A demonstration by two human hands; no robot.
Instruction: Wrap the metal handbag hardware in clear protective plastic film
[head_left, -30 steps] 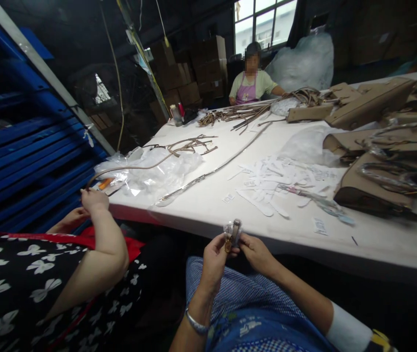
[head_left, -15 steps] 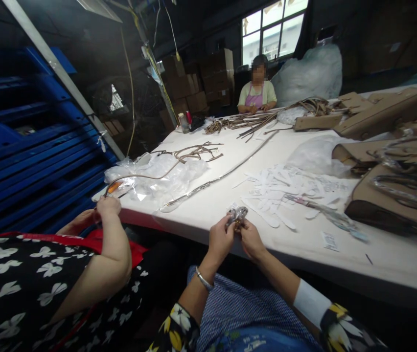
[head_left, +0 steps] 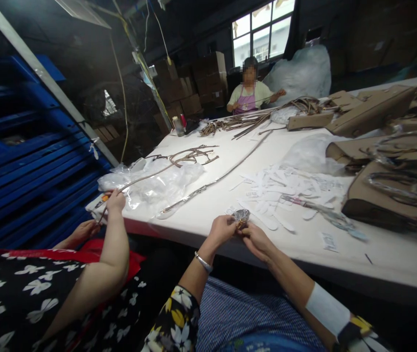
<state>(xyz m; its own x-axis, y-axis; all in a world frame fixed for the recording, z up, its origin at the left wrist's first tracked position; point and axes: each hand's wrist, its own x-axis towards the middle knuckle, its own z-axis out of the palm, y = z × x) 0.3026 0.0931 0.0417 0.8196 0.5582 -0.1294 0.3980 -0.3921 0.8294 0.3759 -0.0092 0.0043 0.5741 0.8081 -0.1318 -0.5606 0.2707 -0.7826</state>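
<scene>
At the table's front edge, my left hand [head_left: 223, 230] and my right hand [head_left: 259, 239] meet around a small bundle [head_left: 242, 215] in shiny see-through plastic. Something dark shows inside it, with gold-coloured metal at its lower end. Both hands are closed, fingertips pinching the bundle from either side; its exact kind is hard to make out. Just beyond lie many white paper strips [head_left: 267, 195]. A long plastic-wrapped strap [head_left: 208, 185] stretches diagonally across the white table [head_left: 194, 222] to the left of my hands.
Brown bags [head_left: 381, 205] crowd the right side. A co-worker's hand [head_left: 116, 200] at the left holds a brown strap near a plastic sheet [head_left: 150, 188]. Loose straps [head_left: 190, 155] lie behind. Another person [head_left: 248, 93] sits at the far side beside a strap pile [head_left: 252, 121].
My hands have shifted slightly right with the bundle, and its plastic has turned. The far person has raised a strap, arms spread. The left co-worker's hands have moved apart along the strap.
</scene>
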